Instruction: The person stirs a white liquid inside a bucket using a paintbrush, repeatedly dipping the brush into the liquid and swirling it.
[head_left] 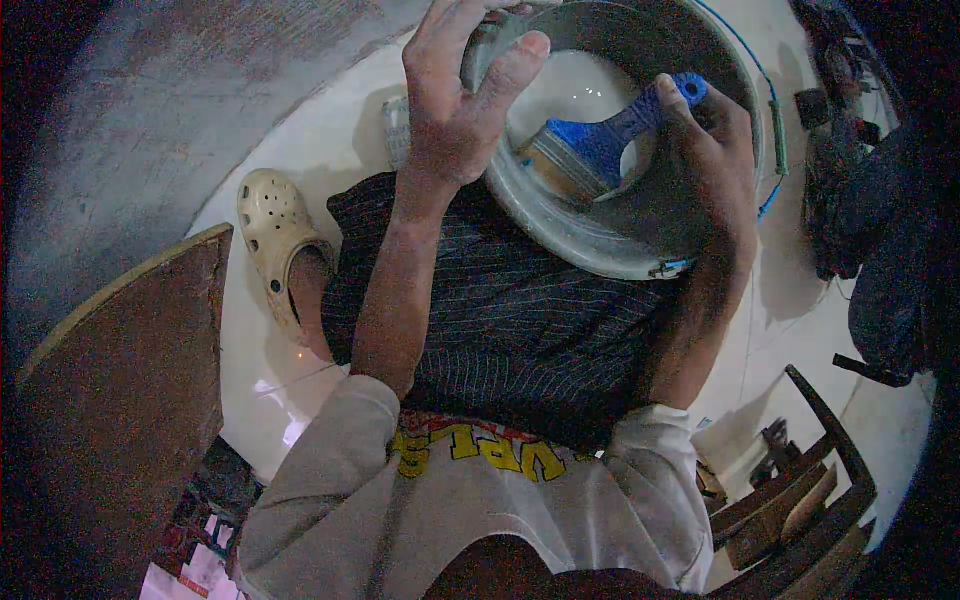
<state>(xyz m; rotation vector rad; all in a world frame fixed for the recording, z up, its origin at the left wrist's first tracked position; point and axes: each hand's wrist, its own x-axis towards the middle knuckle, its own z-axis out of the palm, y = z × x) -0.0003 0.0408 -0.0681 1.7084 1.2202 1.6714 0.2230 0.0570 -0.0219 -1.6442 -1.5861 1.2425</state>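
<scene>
A paintbrush (600,145) with a wide blue handle slants over the inside of a grey bucket (620,245). My right hand (715,145) grips the end of that handle, thumb on top. Its pale bristles point down and left, above or at the whitish liquid (570,85) in the bucket; whether they touch it I cannot tell. At the bucket's left rim is my left hand (455,100), its thumb stretched away from the fingers. The upper picture edge cuts off part of those fingers, beside a pale strip I cannot make out.
A thin blue bail with a green grip (779,138) hangs along the bucket's right side. A pale can (396,132) stands behind my left wrist. My foot wears a beige clog (275,215). A brown board (135,350) is at left, dark cloth (890,270) and a wooden chair (800,490) at right.
</scene>
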